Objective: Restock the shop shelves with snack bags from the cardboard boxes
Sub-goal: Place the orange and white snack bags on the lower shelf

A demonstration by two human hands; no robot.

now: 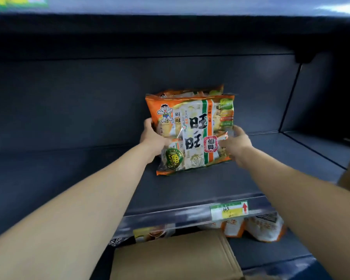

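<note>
From the head camera, both bare arms reach forward into a dark grey shelf point(73, 174), and between them stands an orange snack bag point(192, 134). The bag sits upright on the shelf board, leaning back a little, its lower edge resting on the surface. Its front is glossy: an orange border, a broad white band down the middle with large black characters, a narrow green, white and orange stripe beside that, a cartoon boy in the upper left corner, a round green badge at lower left and a red-framed label at lower right. Small wrapped crackers show through the clear parts.

A second bag point(190, 92) of the same orange stands just behind it, only its top edge showing.

The left hand point(153, 136) grips the front bag's left edge, thumb on the face and fingers hidden behind. The right hand point(235, 143) presses against the right edge, fingers curled round the side.

On the shelf's front lip sits a price tag point(228, 210) with a red arrow. Below it lie white-and-orange pouches point(259, 227) and a cardboard box point(170, 257), partly blurred.
</note>
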